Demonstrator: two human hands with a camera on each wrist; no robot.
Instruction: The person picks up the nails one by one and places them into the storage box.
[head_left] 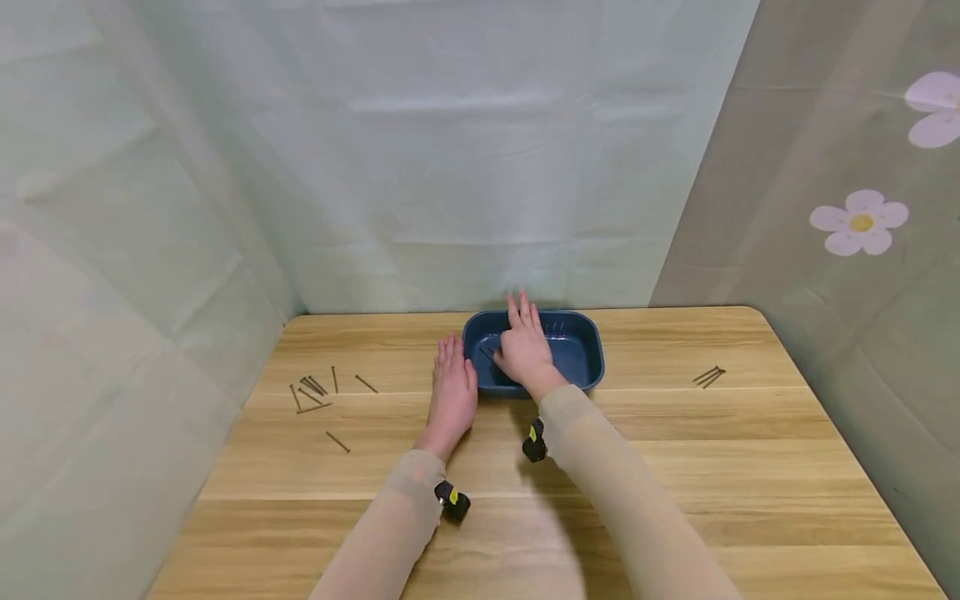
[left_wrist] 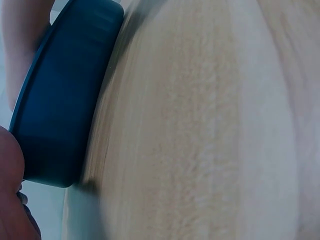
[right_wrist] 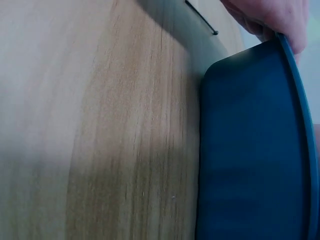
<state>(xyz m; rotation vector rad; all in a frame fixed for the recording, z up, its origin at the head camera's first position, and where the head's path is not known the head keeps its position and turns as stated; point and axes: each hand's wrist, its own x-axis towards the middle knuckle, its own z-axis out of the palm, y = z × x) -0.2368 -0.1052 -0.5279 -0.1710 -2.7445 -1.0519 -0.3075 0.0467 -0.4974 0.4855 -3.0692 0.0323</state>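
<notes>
A dark blue tray [head_left: 577, 385] with rounded corners stands at the back edge of the wooden table. My left hand [head_left: 454, 392] rests along its left end, fingers straight and thumb at the rim; the left wrist view shows the thumb [left_wrist: 7, 162] against the tray wall [left_wrist: 70, 95]. Inside the tray's left part is my right hand [head_left: 523, 348]. Three of its fingers stretch toward the back wall, while the thumb pinches at a thin dark nail [head_left: 487, 354]; the index fingertip is hidden. The right wrist view shows only the tray's outer side [right_wrist: 250, 145].
Several nails [head_left: 315, 386] lie scattered on the table at the left, with a single nail [head_left: 338, 442] nearer the front. A small group of nails [head_left: 709, 377] lies at the right. A pale cloth [head_left: 465, 167] hangs right behind the table.
</notes>
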